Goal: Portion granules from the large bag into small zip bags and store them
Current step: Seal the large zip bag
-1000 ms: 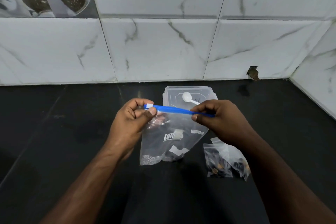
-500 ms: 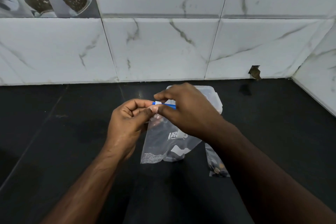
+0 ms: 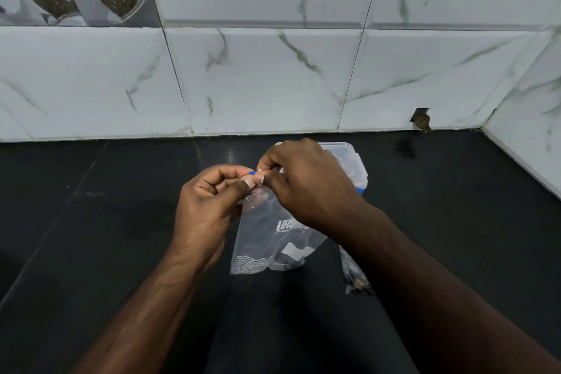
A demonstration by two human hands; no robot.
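Both hands meet at the top left corner of the large bag [image 3: 267, 240]. Left hand [image 3: 209, 206] pinches that corner between thumb and curled fingers, likely to anchor it. Right hand [image 3: 306, 185] pinches the blue zip strip [image 3: 253, 172] just beside it, probably working the seal. Bag hangs upright from the grip, bottom touching the black countertop [image 3: 91, 222] mid-way, near the back wall. Clear film, white print, mostly slack; little content visible. Lidded clear container [image 3: 353, 161] directly behind. Small filled bags [image 3: 355, 276] lie right of it, partly hidden by the forearm.
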